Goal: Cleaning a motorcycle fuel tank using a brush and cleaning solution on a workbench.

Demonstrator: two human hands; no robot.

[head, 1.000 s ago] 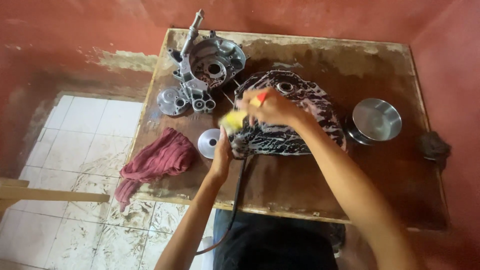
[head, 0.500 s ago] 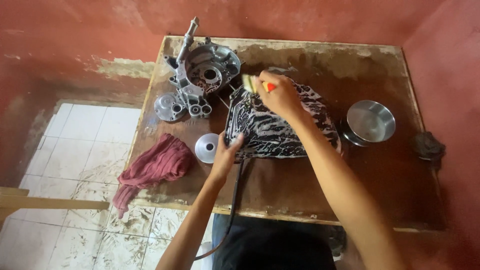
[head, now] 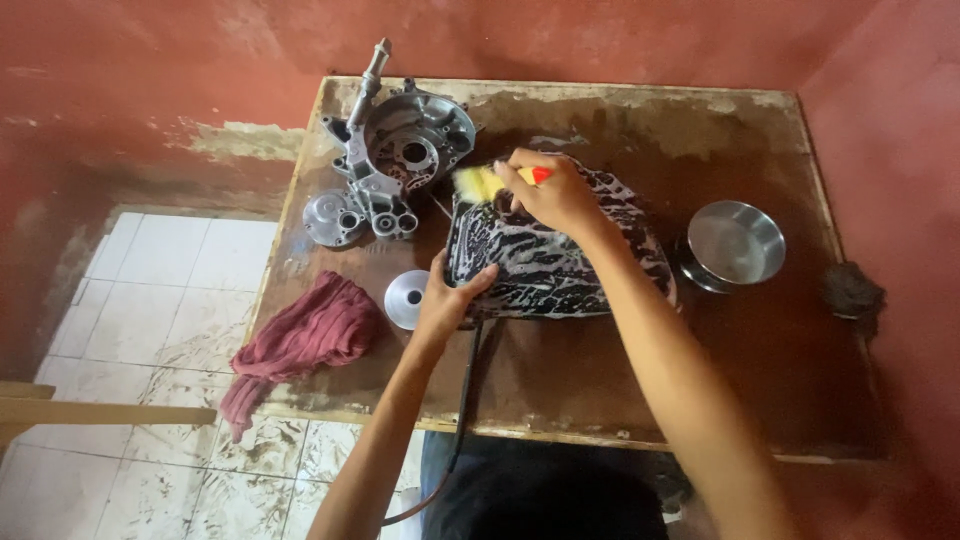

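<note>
Mid-worktop [head: 620, 400], a dark soapy engine cover [head: 560, 250]. Left hand [head: 448, 300] clamped on its near-left edge, thumb on top. Right hand [head: 555, 190] closed around a yellow brush [head: 480, 183], bristles at the cover's far-left corner. Beside these, a grey crankcase [head: 395, 150], small disc [head: 405, 299], red rag [head: 305, 335], steel bowl [head: 735, 243].

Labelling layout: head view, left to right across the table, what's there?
Crumpled dark red rag → small round silver metal cap → dark soapy engine cover → round shiny steel bowl → dark scrubbing pad.
</note>
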